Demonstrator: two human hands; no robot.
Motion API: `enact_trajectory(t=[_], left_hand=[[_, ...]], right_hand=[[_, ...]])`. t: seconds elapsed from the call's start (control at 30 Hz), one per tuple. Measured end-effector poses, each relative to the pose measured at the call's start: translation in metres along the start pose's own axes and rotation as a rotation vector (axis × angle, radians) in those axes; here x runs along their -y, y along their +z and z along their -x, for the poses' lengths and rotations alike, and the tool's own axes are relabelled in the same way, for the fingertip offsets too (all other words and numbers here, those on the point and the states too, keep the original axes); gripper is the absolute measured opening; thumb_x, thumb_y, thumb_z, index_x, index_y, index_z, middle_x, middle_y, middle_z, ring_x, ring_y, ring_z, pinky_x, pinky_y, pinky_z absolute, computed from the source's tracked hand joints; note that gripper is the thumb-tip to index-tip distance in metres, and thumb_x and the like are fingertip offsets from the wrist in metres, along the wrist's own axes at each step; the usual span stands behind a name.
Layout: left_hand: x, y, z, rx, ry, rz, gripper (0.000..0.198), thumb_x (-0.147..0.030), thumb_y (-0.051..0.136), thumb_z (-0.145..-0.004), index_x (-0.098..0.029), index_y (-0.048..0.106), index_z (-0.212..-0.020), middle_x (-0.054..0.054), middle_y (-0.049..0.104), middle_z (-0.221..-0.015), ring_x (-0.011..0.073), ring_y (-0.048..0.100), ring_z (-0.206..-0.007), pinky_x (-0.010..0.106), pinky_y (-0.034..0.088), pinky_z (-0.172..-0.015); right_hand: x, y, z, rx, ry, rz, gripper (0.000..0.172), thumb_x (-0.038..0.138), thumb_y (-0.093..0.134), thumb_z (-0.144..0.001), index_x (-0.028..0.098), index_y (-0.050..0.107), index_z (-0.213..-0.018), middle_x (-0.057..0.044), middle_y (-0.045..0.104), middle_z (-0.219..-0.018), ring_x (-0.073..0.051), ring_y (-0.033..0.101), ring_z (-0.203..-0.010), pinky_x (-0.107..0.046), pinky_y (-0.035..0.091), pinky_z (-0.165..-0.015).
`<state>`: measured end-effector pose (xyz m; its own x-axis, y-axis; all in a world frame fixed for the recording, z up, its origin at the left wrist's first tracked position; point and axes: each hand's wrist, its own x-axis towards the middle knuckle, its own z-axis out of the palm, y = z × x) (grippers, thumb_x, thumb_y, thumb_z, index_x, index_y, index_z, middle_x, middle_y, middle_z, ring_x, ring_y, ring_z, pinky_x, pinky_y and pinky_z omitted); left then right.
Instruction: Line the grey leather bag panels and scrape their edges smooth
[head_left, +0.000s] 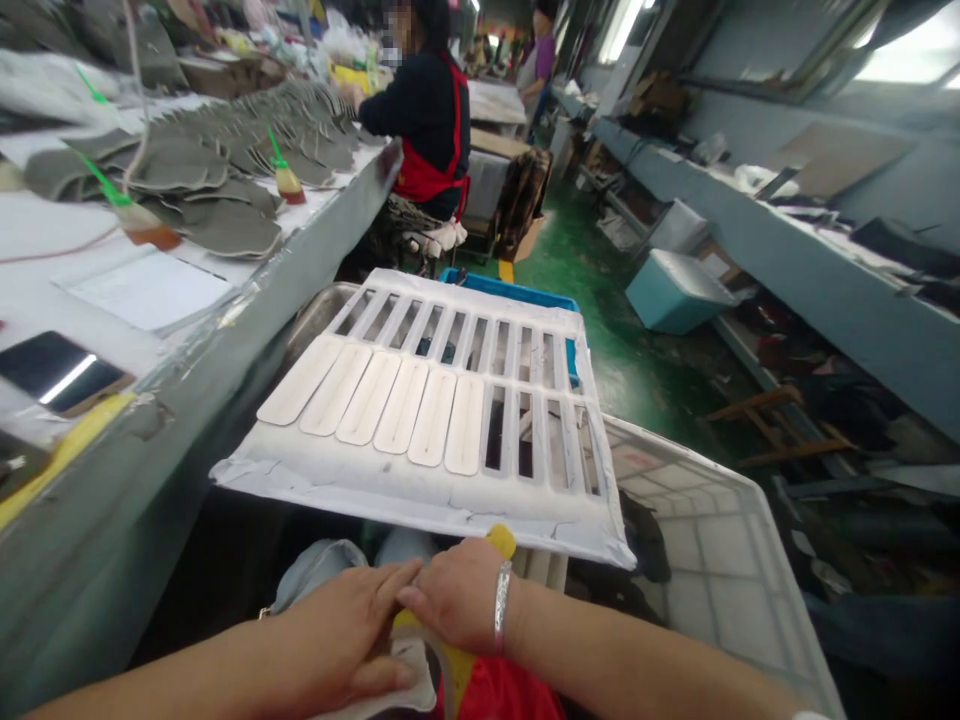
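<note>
White slotted board (405,490), crate (724,560) right of it, bench (247,330) left; before it, right hand (465,595) curled round something yellow (501,541), left hand (345,625) half-bent, hold unclear to me.

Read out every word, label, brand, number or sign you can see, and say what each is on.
No text is readable.
Slotted white board: no lettering visible.
White crate: a faint reddish mark, too blurred to read.
Small bottles on the table: no legible labels.
Paper there: nothing legible.

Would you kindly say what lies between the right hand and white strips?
The near margin of the slotted board lies between the right hand and white strips in the head view.
</note>
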<state>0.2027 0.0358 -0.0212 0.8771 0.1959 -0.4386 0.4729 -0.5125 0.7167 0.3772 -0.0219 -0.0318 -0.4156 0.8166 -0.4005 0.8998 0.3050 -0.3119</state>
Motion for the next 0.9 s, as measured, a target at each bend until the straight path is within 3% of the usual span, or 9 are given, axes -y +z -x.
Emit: enact_trajectory(t=[0.07,0.13,0.27,0.4,0.53,0.6,0.67,0.77,0.9], left_hand=[[-0.005,-0.003,0.011,0.036,-0.036,-0.004,0.085,-0.056,0.057,-0.072,-0.017,0.024,-0.14,0.014,0.032,-0.143,0.0306,0.035,-0.127,0.043,0.027,-0.105],[-0.008,-0.008,0.02,0.058,-0.086,0.062,0.071,-0.057,0.041,-0.082,-0.017,0.027,-0.139,0.011,0.031,-0.144,0.0267,0.032,-0.129,0.04,0.024,-0.107],[-0.006,-0.014,0.021,0.021,-0.096,0.247,0.055,-0.051,0.019,-0.091,-0.021,0.052,-0.122,0.003,0.057,-0.123,0.0209,0.05,-0.114,0.032,0.033,-0.101],[0.001,-0.006,0.008,0.015,-0.057,0.233,0.05,-0.051,0.031,-0.087,-0.016,0.066,-0.093,0.003,0.068,-0.095,0.0209,0.061,-0.09,0.028,0.044,-0.081],[0.001,0.004,0.004,-0.036,-0.075,0.182,0.043,-0.049,0.035,-0.086,-0.019,0.066,-0.091,0.001,0.068,-0.092,0.0199,0.061,-0.086,0.027,0.043,-0.077],[0.0,0.008,0.006,-0.085,-0.1,0.139,0.044,-0.05,0.037,-0.084,-0.019,0.067,-0.087,0.001,0.068,-0.088,0.0206,0.061,-0.083,0.028,0.043,-0.076],[-0.001,0.011,0.011,-0.143,-0.147,0.088,0.05,-0.054,0.033,-0.083,-0.017,0.067,-0.081,0.004,0.068,-0.081,0.0227,0.061,-0.078,0.03,0.043,-0.073],[-0.003,0.018,0.026,-0.237,-0.213,0.032,0.055,-0.06,0.035,-0.08,-0.017,0.066,-0.097,0.009,0.067,-0.096,0.0268,0.06,-0.088,0.035,0.042,-0.079],[-0.01,0.038,0.042,-0.329,-0.237,-0.186,0.096,-0.06,0.064,-0.057,-0.014,0.033,-0.136,0.015,0.041,-0.137,0.0324,0.041,-0.121,0.042,0.029,-0.101]], right_hand=[[-0.003,-0.002,0.011,0.034,0.022,0.033,0.062,0.047,0.013,-0.092,0.018,0.066,-0.081,-0.01,0.068,-0.078,-0.024,0.064,-0.072,-0.034,0.045,-0.058],[-0.009,-0.001,0.027,0.035,0.078,0.034,0.063,0.049,0.014,-0.092,0.017,0.067,-0.078,-0.011,0.068,-0.078,-0.025,0.064,-0.072,-0.034,0.044,-0.059],[-0.019,0.02,0.069,-0.121,0.283,-0.262,0.06,0.048,0.021,-0.091,0.014,0.065,-0.068,-0.01,0.063,-0.066,-0.02,0.057,-0.061,-0.03,0.038,-0.057],[-0.015,0.061,0.101,-0.168,0.388,-0.771,0.056,0.05,0.027,-0.089,0.014,0.061,-0.063,-0.001,0.049,-0.053,-0.011,0.042,-0.049,-0.023,0.031,-0.048],[0.001,0.092,0.118,-0.151,0.396,-1.498,0.053,0.061,0.042,-0.079,0.012,0.062,-0.077,0.004,0.039,-0.048,-0.007,0.033,-0.04,-0.02,0.026,-0.04],[0.012,0.1,0.123,-0.14,0.313,-1.881,0.047,0.055,0.06,-0.071,0.01,0.061,-0.083,0.003,0.045,-0.053,-0.006,0.039,-0.042,-0.019,0.031,-0.042],[0.023,0.105,0.126,-0.138,0.178,-2.061,0.042,0.043,0.071,-0.065,0.008,0.06,-0.086,-0.002,0.055,-0.066,-0.009,0.052,-0.055,-0.021,0.042,-0.058],[0.035,0.114,0.125,-0.122,0.064,-2.086,0.044,0.034,0.074,-0.063,0.009,0.057,-0.095,-0.007,0.061,-0.078,-0.013,0.06,-0.069,-0.027,0.046,-0.071],[0.036,0.123,0.118,-0.03,0.03,-1.93,0.058,0.05,0.067,-0.068,0.014,0.044,-0.108,-0.007,0.063,-0.085,-0.011,0.058,-0.054,-0.02,0.044,-0.051]])
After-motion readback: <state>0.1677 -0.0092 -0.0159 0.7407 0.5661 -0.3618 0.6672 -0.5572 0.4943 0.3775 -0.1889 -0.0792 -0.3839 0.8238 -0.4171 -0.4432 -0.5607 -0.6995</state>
